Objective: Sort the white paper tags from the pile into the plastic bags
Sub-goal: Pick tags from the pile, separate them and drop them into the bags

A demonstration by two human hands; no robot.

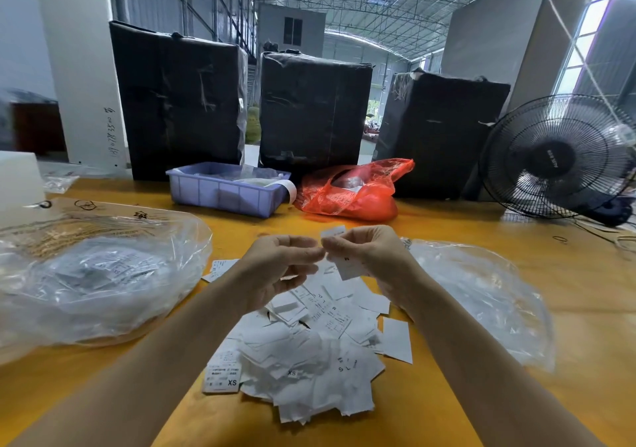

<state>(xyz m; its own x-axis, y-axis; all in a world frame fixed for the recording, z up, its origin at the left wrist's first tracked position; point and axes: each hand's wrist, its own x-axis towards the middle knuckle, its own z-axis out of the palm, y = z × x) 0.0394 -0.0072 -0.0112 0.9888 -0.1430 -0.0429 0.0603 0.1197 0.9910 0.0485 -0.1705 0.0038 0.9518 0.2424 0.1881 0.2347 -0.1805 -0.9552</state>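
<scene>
clear crinkled plastic bag (99, 274) with white tags inside lies left of the left hand (282, 267). this hand has curled fingers that meet the right hand (364, 257), which pinches small white paper tags (347, 264). under both hands is the loose pile of white paper tags (303, 350). another clear plastic bag (481, 295) lies right of the right hand.

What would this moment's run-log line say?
phase: sorting | right hand: holds tags | left hand: pinching at them | pile: between clear bags
</scene>
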